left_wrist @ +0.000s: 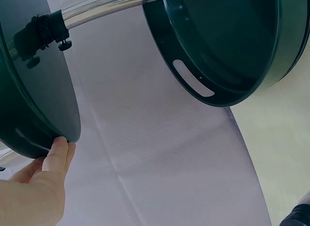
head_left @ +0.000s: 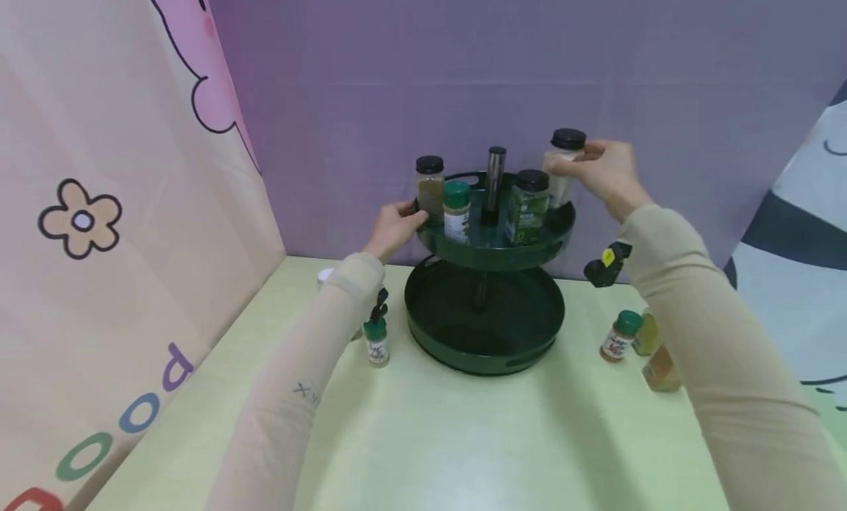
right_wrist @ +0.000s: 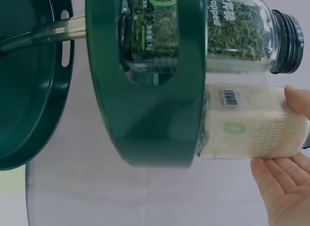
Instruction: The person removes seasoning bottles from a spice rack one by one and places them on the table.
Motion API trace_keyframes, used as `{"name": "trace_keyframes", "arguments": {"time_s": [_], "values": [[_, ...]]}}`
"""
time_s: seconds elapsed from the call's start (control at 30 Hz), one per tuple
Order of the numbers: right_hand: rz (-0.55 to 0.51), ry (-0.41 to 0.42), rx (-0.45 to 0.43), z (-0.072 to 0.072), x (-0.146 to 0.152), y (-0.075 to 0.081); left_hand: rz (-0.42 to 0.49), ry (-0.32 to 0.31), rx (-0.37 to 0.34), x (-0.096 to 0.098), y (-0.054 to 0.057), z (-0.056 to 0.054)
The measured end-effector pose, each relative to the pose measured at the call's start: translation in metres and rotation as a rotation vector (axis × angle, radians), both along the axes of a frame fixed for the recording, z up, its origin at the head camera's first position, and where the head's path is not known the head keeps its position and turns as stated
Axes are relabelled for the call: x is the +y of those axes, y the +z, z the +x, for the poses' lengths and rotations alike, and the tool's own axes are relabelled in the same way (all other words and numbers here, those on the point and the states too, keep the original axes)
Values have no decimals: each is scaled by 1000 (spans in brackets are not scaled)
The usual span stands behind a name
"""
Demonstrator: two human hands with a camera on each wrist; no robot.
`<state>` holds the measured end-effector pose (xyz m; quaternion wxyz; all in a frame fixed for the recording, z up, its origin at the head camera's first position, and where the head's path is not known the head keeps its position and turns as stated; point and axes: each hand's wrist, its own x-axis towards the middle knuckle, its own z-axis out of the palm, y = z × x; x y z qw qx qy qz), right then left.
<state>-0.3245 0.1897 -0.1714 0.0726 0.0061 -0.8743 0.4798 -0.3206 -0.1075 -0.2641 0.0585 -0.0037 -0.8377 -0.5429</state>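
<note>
A dark green two-tier turntable stands on the table. My left hand grips the upper tier's left rim, beside a black-capped jar of brown seasoning; its fingertips lie against the tray's lower edge. At the right, my right hand holds a clear, black-capped jar of onion powder between thumb and fingers. This jar is upright, its base right at the upper tier's right side. Close by is a black-capped jar of chopped green herbs. A green-capped shaker sits nearer the left.
The lower tier shows its bare dark floor. Left of it on the table is a green-capped shaker. Another green-capped shaker and an orange container stand right, partly by my sleeve. A purple backdrop hangs close behind.
</note>
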Motion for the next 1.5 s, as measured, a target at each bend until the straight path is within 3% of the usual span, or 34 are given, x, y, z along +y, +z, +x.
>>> {"name": "trace_keyframes", "arguments": {"time_s": [1.5], "values": [[42, -88, -18, 17, 52, 4, 20, 2, 10, -3, 2, -3]]}}
